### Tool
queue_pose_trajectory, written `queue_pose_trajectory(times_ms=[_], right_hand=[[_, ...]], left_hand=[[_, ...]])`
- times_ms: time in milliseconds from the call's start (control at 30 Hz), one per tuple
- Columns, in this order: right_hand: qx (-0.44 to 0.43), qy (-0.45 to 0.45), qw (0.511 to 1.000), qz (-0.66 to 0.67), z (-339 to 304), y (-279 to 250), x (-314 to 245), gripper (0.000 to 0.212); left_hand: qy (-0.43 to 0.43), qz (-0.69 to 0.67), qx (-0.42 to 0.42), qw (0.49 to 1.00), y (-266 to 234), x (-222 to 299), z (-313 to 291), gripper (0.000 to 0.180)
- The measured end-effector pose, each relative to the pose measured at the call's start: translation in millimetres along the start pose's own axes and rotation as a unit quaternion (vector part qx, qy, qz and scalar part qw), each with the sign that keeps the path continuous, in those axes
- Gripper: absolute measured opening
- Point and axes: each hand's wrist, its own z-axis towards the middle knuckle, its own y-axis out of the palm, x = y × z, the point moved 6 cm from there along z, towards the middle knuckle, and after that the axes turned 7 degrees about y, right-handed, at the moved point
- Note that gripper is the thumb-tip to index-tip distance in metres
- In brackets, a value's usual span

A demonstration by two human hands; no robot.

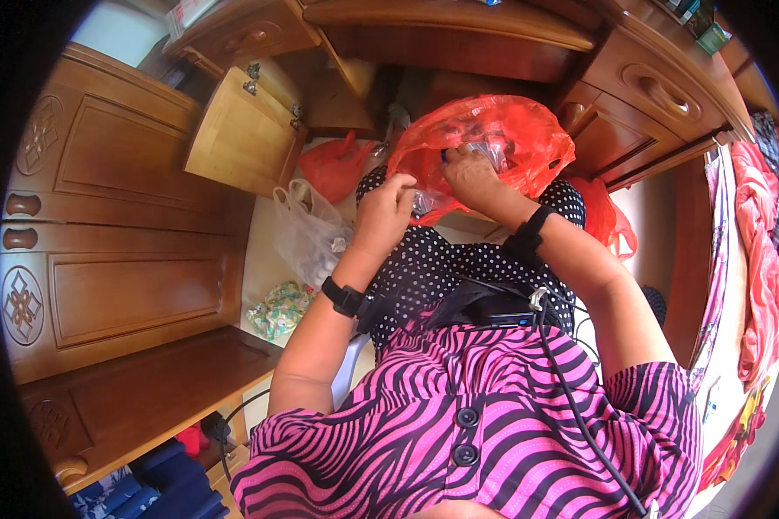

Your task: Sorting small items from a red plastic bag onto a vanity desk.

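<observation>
A large red plastic bag [537,177] lies opened over my lap, its mouth toward me. My left hand [385,212] is closed at the bag's left edge, thumb uppermost, with a bit of clear plastic [425,202] beside the fingers. Reaching into the mouth of the bag, my right hand [472,177] has its fingers bent downward. A small dark blue spot shows at its fingertips, too little to name. Crinkled clear plastic packaging [492,154] lies inside the bag just past this hand. The rest of the contents is hidden by red film.
A cabinet door [242,130] stands ajar at the far left. On the floor lie a white plastic bag [307,233], a smaller red bag [336,166] and a patterned green cloth bundle [283,310]. Wooden drawers [662,91] stand at far right, bedding [757,259] nearer. A cable [571,415] crosses my front.
</observation>
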Motion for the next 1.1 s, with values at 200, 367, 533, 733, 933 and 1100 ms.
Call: queue_pose_trajectory(times_ms=[200,367,533,733,933,1100], right_hand=[[-0.006,-0.014,0.997,0.076,-2,0,3,0.02],[-0.01,0.001,0.969,0.246,-15,-25,15,0.028],[0.05,0.029,0.937,0.343,-28,-49,40,0.037],[-0.1,0.038,0.636,0.764,-37,-71,25,0.023],[-0.107,0.062,0.629,0.768,-44,-54,35,0.022],[-0.044,0.045,0.702,0.71,-47,-54,36,0.025]], left_hand=[[-0.075,-0.04,-0.069,0.994,9,-11,1,0.008],[-0.057,-0.022,-0.05,0.997,5,-4,2,0.013],[-0.03,0.04,-0.034,0.998,4,4,8,0.017],[-0.015,0.092,-0.04,0.995,17,22,22,0.011],[-0.131,-0.171,-0.049,0.975,35,9,25,0.014],[-0.101,-0.181,-0.061,0.976,39,13,22,0.016]])
